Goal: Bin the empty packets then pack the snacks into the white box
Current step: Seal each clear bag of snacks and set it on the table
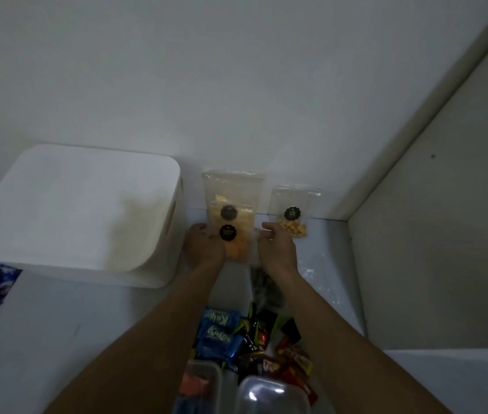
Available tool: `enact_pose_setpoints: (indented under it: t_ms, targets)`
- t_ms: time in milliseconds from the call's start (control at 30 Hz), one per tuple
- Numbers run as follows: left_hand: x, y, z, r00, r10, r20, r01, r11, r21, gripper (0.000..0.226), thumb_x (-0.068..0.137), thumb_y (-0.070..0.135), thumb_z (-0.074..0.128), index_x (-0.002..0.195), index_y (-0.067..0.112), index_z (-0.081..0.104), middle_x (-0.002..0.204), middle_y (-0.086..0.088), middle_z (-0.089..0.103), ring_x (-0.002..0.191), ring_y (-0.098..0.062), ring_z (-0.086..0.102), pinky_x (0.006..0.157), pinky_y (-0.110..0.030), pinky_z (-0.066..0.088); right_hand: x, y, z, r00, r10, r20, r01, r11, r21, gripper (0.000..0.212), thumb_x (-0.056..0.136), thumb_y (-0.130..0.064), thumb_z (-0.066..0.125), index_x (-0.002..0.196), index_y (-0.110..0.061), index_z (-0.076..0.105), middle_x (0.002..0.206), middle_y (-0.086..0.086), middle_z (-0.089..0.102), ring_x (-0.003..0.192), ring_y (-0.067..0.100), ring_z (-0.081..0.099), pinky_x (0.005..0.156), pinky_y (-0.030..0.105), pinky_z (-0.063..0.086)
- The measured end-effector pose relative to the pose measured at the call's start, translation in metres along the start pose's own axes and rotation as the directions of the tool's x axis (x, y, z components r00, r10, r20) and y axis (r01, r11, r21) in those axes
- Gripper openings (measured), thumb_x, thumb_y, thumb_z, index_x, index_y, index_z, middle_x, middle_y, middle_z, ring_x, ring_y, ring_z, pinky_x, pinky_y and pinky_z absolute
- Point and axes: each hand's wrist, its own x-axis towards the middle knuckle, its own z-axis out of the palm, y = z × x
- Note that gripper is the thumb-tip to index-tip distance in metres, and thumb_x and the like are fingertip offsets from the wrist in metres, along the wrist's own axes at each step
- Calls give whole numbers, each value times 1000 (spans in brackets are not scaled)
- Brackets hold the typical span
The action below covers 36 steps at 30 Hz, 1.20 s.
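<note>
At the back left corner of the white bench (57, 339), touching the wall, sits the large white plastic box with rounded corners (72, 210). The dim light does not let me tell whether its top is open or lidded.

Along the near edge I see a heap of wrapped snacks (254, 333), blue, black and red, with two clear plastic tubs (269, 395) in front of it. A crinkled sheet of clear plastic (317, 276) lies toward the right edge; it may be an empty packet. No bin is in view.

Leaning on the wall at the back edge, just right of the box, stands a tall clear packet of pale yellow pieces (231, 195). Further right stands a shorter clear packet of small yellow balls (293, 216).

In front of the tall packet is a small clear packet of orange pieces (236, 246), sealed with a round black sticker and partly full. The left hand (205, 248) grips its left edge. The right hand (277, 249) has its fingers curled at the right edge and seems to pinch the plastic there.

I judge the packing step is in hand. Next, this packet needs lifting and carrying left, over the rim of the box.
</note>
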Motion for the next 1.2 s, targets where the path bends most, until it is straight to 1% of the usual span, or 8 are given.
enact_pose_setpoints:
  t_ms: [100, 233, 333, 467, 767, 867, 967, 1200]
  targets:
    - [-28, 10, 8, 968, 223, -119, -215, 974, 74, 24, 93, 16, 53, 116, 15, 50, 111, -13, 60, 99, -32, 59, 81, -42, 53, -13, 8, -21, 1000, 18, 19, -17, 998, -59, 37, 97, -12, 49, 133, -14, 55, 131, 6, 60, 116, 23, 57, 87, 21, 40]
    - [-48, 18, 36, 866, 439, 238, -463, 885, 52, 21, 95, 22, 57, 114, 17, 50, 88, -5, 61, 89, -26, 63, 70, -33, 48, -28, 35, -46, 998, 54, 33, -47, 979, -197, 46, 92, -10, 56, 138, -13, 51, 137, 8, 57, 123, 24, 55, 97, 25, 43]
    - [-55, 16, 57, 718, 453, 529, -626, 753, 204, 32, 94, 31, 60, 122, 18, 53, 111, -8, 59, 106, -26, 57, 82, -34, 46, -34, 58, -61, 994, 107, 1, -102, 949, -299, 52, 87, -15, 64, 137, -13, 50, 135, 10, 55, 122, 27, 52, 99, 34, 47]
    - [-61, 6, 78, 665, 360, 654, -703, 597, 386, 47, 92, 32, 60, 137, 22, 49, 134, -8, 54, 122, -28, 51, 97, -37, 45, -39, 82, -77, 973, 225, -50, -221, 855, -469, 59, 86, -18, 65, 139, -13, 39, 139, 17, 37, 130, 36, 35, 104, 45, 40]
    - [-61, 6, 76, 719, 342, 606, -614, 721, 322, 35, 89, 18, 60, 124, 23, 59, 126, -5, 60, 110, -22, 58, 90, -31, 48, -46, 97, -90, 964, 234, -125, -259, 932, -252, 56, 84, -4, 62, 134, -7, 39, 115, 14, 58, 97, 27, 58, 75, 27, 46]
    - [-60, 12, 65, 727, 327, 604, -582, 761, 288, 19, 86, 18, 61, 103, 26, 62, 109, -2, 65, 91, -20, 61, 74, -30, 51, -52, 83, -99, 958, 241, -154, -263, 954, -142, 39, 85, -4, 62, 122, -5, 51, 99, 4, 53, 85, 17, 51, 68, 20, 38]
    - [-63, 19, 48, 720, 330, 610, -567, 788, 242, 17, 90, 15, 58, 106, 18, 60, 103, -5, 63, 86, -23, 61, 71, -32, 51, -57, 64, -105, 948, 256, -191, -257, 966, 24, 17, 78, -6, 72, 95, -5, 67, 88, 5, 65, 84, 21, 62, 68, 23, 44]
    - [-87, 41, -18, 695, 366, 618, -390, 915, -103, 16, 93, 9, 58, 81, 19, 54, 81, -7, 58, 61, -16, 51, 52, -25, 41, -96, 4, -119, 972, 66, -224, 4, 955, 298, 7, 79, -9, 75, 85, -10, 71, 81, 1, 66, 75, 14, 60, 71, 27, 45]
